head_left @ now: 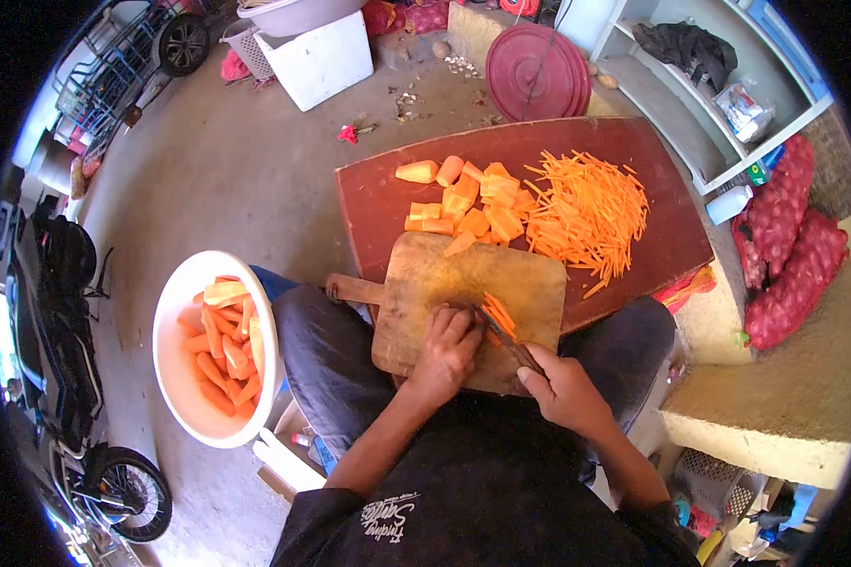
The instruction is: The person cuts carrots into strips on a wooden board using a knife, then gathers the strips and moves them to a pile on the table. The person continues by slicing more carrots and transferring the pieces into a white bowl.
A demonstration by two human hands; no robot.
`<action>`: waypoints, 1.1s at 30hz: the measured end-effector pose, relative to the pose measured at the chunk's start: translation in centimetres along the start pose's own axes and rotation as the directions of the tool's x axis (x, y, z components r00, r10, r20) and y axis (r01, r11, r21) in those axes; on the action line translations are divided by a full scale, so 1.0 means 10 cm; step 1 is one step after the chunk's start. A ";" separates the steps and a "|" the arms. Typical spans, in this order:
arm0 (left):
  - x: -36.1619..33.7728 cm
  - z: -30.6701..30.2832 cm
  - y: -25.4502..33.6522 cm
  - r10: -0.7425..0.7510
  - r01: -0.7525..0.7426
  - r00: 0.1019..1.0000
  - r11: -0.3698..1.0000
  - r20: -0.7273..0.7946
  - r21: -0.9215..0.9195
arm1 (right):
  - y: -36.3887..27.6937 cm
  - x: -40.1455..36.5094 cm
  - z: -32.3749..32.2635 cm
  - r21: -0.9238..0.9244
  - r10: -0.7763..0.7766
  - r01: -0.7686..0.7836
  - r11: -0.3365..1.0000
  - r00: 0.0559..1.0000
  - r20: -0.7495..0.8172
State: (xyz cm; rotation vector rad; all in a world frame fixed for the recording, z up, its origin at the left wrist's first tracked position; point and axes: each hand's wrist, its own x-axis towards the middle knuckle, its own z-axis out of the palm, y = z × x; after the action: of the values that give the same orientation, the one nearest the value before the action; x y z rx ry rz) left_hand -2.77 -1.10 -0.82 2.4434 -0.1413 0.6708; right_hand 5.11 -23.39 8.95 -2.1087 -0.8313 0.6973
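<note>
My right hand (569, 389) is closed round the handle of a knife (512, 346), its blade angled over the wooden cutting board (416, 269). Beside the blade, my left hand (446, 352) presses down with curled fingers; whatever lies beneath them is hidden. Several thin carrot strips (499, 314) lie on the board just past the knife. Beyond it, on a red-brown wooden table (378, 189), carrot chunks (473, 203) sit to the left of a heap of shredded carrot (591, 213). The board's near part rests over my lap.
On my left stands a white tub (165, 364) of peeled carrots (225, 350). Red mesh sacks (794, 279) lean by a ledge at the right, below a shelf unit (633, 90). A round red lid (537, 76) lies behind the table; a motorcycle (66, 397) is at far left.
</note>
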 end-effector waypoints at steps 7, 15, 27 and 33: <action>-0.04 0.05 -0.05 0.007 -0.007 1.000 1.000 0.006 0.024 | -0.06 -0.02 -0.05 0.051 0.015 -0.017 0.999 0.999 0.028; 0.00 0.07 -0.03 0.009 -0.007 1.000 0.996 -0.023 0.086 | 0.12 -0.01 0.05 -0.033 -0.042 0.041 0.999 0.999 -0.029; 0.00 0.04 -0.01 -0.016 0.019 0.999 0.995 -0.031 0.101 | -0.02 -0.08 0.03 -0.033 -0.004 0.004 0.999 1.000 0.011; 0.02 0.00 0.02 -0.001 0.002 1.000 0.994 -0.009 0.107 | -0.06 0.09 0.15 -0.143 -0.139 0.131 0.981 0.989 -0.046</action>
State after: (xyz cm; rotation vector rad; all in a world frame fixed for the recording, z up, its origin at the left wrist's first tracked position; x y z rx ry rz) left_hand -2.63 -1.21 -0.61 2.5421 -0.1018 0.7057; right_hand 4.41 -21.78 8.38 -2.1611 -1.0072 0.5195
